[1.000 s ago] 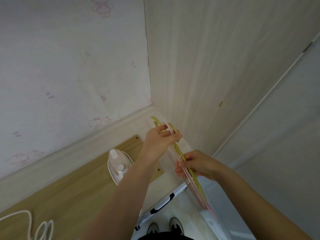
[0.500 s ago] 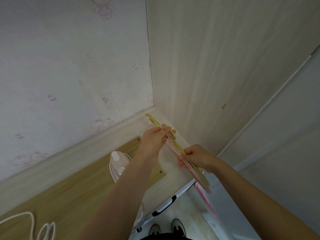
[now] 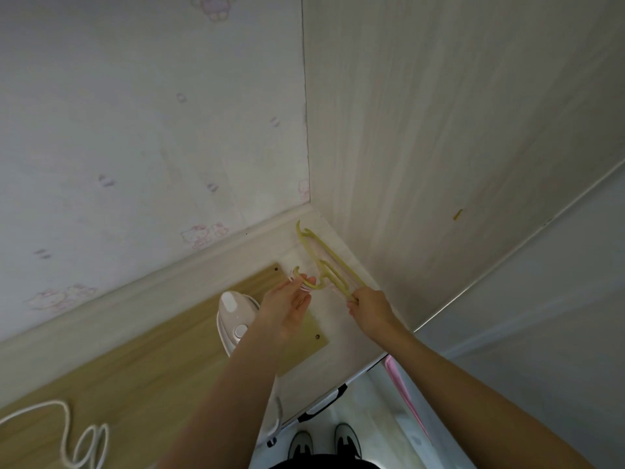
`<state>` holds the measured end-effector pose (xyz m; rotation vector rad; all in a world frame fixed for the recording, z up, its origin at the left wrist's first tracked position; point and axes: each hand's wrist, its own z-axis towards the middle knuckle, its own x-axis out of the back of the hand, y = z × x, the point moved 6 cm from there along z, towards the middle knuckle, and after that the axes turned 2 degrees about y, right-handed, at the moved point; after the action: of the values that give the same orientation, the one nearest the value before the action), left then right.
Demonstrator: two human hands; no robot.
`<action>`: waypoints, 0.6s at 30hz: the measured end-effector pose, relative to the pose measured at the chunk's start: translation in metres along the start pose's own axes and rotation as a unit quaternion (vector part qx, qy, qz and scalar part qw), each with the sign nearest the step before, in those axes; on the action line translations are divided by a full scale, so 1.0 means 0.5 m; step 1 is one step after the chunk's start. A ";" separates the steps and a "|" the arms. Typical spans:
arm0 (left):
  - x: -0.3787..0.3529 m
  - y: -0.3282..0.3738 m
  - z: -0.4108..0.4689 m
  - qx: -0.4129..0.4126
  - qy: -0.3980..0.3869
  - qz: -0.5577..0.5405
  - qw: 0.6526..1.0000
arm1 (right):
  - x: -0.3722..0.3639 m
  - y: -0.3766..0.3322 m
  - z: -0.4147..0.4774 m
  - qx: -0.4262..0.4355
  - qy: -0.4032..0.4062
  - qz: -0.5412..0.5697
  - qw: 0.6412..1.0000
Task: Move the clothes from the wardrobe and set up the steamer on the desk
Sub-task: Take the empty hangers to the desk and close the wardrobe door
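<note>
A bundle of plastic hangers (image 3: 329,265), yellow-green on top with pink ones under it, lies flat in the desk's far right corner against the wardrobe side. My left hand (image 3: 290,304) has its fingers apart and touches the hook end. My right hand (image 3: 368,308) pinches the bundle's near end. A white and pink steamer iron (image 3: 235,314) stands on the desk (image 3: 135,377) just left of my left arm, partly hidden by it.
A white cord (image 3: 67,431) loops on the wooden desk at the lower left. The wardrobe's pale wood side panel (image 3: 439,147) rises on the right, wallpapered wall behind. A pink item (image 3: 406,404) hangs past the desk edge. My shoes (image 3: 321,443) show on the floor below.
The hangers went from being held up edgewise between both hands to lying flat in the desk corner. My left hand has opened at the hook end; both hands moved away from me.
</note>
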<state>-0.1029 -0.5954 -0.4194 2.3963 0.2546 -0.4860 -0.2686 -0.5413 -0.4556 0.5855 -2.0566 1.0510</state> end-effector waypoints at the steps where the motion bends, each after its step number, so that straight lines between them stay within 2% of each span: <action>1: 0.010 -0.006 0.010 0.011 0.012 -0.003 1.000 | -0.004 0.000 0.002 0.000 -0.002 -0.009 1.000; 6: 0.051 -0.023 0.047 0.043 0.067 0.033 0.996 | -0.033 0.005 0.018 0.006 -0.014 -0.038 0.999; 10: 0.072 -0.010 0.070 0.013 0.118 0.110 0.987 | -0.042 0.003 0.032 0.015 -0.006 -0.076 0.997; 14: 0.069 0.012 0.094 -0.049 0.138 0.322 0.935 | -0.045 -0.005 0.048 0.010 0.021 -0.143 0.989; 16: 0.071 0.013 0.113 -0.058 0.163 0.374 0.911 | -0.046 -0.007 0.053 0.015 0.026 -0.176 0.984; 18: 0.075 0.009 0.131 -0.043 0.180 0.382 0.905 | -0.051 -0.008 0.058 0.027 0.022 -0.204 0.978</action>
<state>-0.0854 -0.6394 -0.4786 2.2495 -0.4922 0.3271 -0.2617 -0.5657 -0.4847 0.9565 -1.7716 0.8665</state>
